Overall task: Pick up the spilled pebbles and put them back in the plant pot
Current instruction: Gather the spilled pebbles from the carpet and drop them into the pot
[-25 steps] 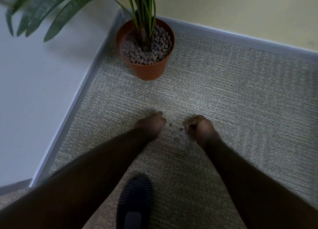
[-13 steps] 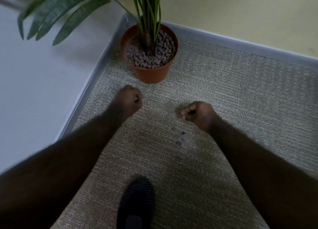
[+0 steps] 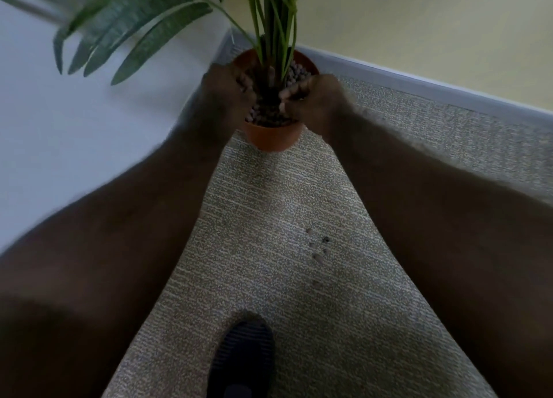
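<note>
Carpet [image 3: 269, 218] keeps light, hard pebbles [image 3: 318, 248] I'd fingertip-pinch; left hand [image 3: 227, 98] and right hand [image 3: 314, 104] curl over pot [image 3: 270, 136], contents hidden.

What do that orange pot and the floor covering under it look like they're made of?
The pot looks like smooth matte plastic in a terracotta colour: its wall is thin and even, though real clay can't be ruled out. The floor covering looks like short, looped woven carpet, with fine speckled grey-beige rows.
</note>
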`<state>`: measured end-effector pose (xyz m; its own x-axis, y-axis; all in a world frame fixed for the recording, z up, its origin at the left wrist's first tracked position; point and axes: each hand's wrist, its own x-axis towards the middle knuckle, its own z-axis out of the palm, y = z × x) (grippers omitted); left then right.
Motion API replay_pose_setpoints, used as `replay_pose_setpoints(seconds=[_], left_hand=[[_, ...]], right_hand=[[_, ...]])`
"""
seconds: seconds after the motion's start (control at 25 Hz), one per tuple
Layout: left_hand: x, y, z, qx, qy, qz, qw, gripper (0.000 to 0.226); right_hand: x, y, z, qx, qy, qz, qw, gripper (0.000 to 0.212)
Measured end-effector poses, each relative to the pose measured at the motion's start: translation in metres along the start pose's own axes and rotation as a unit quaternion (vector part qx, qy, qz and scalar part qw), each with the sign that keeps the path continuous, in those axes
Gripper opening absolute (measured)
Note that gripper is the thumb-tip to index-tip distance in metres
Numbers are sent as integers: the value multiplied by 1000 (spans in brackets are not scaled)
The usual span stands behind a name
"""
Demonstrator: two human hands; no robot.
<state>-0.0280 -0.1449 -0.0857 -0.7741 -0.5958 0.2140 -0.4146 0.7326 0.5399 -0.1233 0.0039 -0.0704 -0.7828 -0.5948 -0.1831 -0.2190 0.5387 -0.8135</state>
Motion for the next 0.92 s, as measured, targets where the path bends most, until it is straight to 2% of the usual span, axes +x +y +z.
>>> replay_pose_setpoints(seconds=[0.16,0.28,0.36,0.52,0.64,0.72,0.8,0.92], left_hand=[[5,8,9,-53,-38,-53,996,21],[7,18,9,-114,-93,-98,984,45],[7,21,9,-145,-104,-102,979,53],[2,23,8,-113,-71,-91,987,43],[-7,17,8,-46,3,-45,998,26],[-26,15,12,-41,25,-3,999,23],[-62,11,31,-60,-24,74,995,22],[-127,5,61,-56,-230,88,968,27]], right_hand=[[21,-3,10,13,15,65,998,20],[32,1,9,22,4,64,998,27],[34,3,9,1,-4,55,999,29],[32,8,2,-6,20,70,997,28],[17,16,-6,19,42,57,997,19],[-3,31,-14,50,55,50,996,15],[-26,59,-21,39,42,53,997,11],[-72,116,-22,-44,-54,100,993,7]])
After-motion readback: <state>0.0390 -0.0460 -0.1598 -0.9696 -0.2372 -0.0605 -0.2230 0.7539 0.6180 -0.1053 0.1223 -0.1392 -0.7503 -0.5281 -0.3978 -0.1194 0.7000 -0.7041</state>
